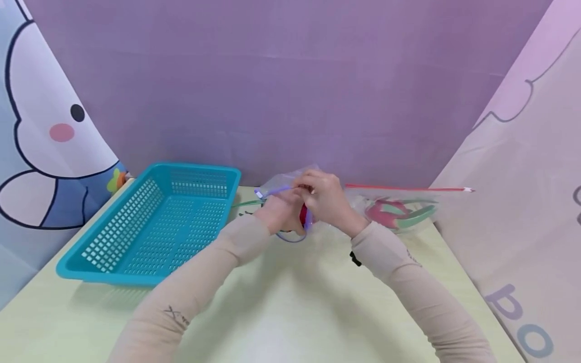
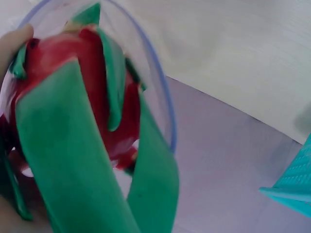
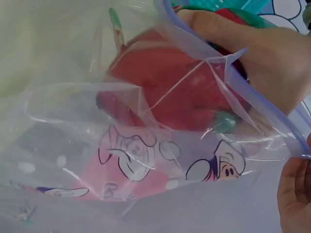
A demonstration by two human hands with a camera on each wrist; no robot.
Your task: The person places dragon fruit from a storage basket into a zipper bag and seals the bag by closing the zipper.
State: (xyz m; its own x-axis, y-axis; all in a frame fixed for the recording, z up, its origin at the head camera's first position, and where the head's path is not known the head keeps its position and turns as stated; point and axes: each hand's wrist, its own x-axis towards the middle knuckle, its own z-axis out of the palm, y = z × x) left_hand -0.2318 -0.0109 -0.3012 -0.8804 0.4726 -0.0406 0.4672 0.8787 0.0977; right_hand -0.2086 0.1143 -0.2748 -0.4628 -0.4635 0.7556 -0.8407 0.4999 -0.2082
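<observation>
My left hand [image 1: 281,209] grips a red dragon fruit [image 2: 68,43] with long green scales. The fruit is partly inside a clear zip bag [image 3: 131,160], whose blue-purple zip edge [image 3: 286,131] loops around it. In the right wrist view, the left thumb lies on the fruit at the bag's mouth. My right hand [image 1: 324,196] pinches the bag's edge close beside the left hand. Cartoon figures are printed on the bag's lower part. In the head view the hands hide most of the fruit.
A turquoise basket [image 1: 154,276] stands to the left of the hands. At the right lies another clear bag with a red zip [image 1: 408,188], holding a pink and green fruit [image 1: 386,212]. A green strip [image 1: 247,203] shows between basket and hands. A purple backdrop [image 1: 290,91] rises behind the table.
</observation>
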